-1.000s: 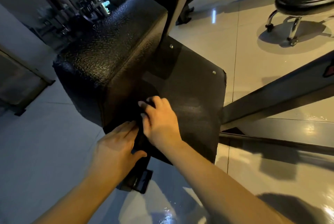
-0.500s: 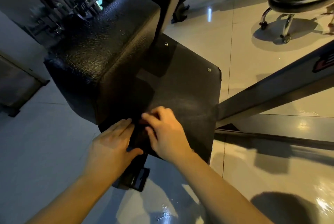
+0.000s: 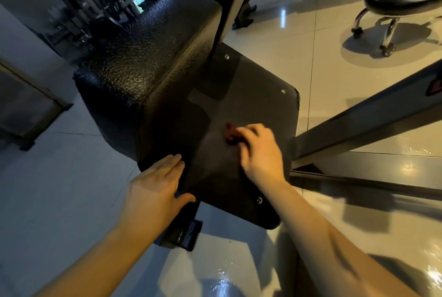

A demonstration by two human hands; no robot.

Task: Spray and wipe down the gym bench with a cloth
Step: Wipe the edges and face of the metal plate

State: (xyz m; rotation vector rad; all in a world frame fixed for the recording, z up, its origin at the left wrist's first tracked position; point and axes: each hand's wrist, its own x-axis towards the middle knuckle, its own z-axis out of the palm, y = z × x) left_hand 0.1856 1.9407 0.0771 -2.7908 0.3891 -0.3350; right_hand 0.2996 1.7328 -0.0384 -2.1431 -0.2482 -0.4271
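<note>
Moves rightward since the earlier frame, away from the flat, straight-fingered left grip, with right grip curled on soft, light cloth, bunched under the grip against stiff, slick gym bench, best held mid-bunch.

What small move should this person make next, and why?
Probably slide the right hand, gripping the dark red cloth, toward the far corner of the flat panel: the cloth sits mid-panel with surface beyond it, and the left hand rests flat on the near edge, steadying.
</note>
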